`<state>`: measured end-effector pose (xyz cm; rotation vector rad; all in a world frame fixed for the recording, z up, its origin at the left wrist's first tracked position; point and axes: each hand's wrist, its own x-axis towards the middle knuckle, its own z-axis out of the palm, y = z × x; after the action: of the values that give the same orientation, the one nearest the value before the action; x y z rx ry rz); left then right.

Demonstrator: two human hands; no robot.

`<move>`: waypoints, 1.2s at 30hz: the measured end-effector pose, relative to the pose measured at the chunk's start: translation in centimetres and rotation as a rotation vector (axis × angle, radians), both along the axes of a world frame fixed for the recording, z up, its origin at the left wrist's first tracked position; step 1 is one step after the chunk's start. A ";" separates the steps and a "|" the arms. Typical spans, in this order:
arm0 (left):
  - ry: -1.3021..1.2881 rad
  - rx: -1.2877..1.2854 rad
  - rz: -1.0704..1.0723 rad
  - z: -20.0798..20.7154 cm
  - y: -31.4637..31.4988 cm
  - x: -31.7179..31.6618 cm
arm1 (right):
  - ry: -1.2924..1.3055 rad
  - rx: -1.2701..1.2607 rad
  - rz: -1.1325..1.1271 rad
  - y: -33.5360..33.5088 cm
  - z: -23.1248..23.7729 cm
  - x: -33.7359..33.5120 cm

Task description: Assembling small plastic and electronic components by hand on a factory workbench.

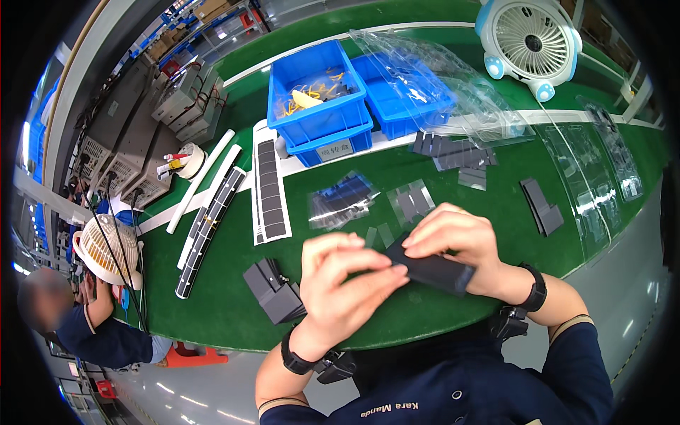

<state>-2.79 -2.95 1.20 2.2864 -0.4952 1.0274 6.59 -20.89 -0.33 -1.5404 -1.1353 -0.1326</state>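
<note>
A flat black rectangular block is held above the front part of the green table. My right hand is closed round it, with the thumb and fingers along its far edge. At the block's left end my left hand is closed, its fingertips pinched together against the block's edge; whatever lies between them is too small to make out. Several similar black blocks lie beside my left wrist. More black blocks rest to the right. Just beyond my hands are clear sheets with dark rectangular stickers and small clear strips.
Blue bins stand at the back, one holding yellow-wired parts. Long sticker strips and white rolls lie left. Clear plastic bags, dark pieces and a white-blue fan are beyond. A co-worker sits at left.
</note>
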 end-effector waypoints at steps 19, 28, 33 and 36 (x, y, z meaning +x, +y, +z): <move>-0.371 0.532 0.006 -0.1 -0.2 -2.7 | -0.780 0.035 -0.202 -1.2 1.8 -0.8; -0.231 0.379 0.272 0.3 1.1 -0.5 | -0.855 0.065 -0.246 -1.5 1.4 -0.8; -0.291 0.305 0.292 -0.3 1.0 -0.1 | -0.853 0.076 -0.299 -1.6 1.1 -0.5; -0.312 0.335 0.143 -0.4 0.3 -0.4 | -0.846 0.051 -0.290 -1.5 1.4 -0.6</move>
<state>-3.21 -2.68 0.79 2.4900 -0.6814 1.4811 6.04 -22.36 1.11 -1.6315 -1.5142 -1.0798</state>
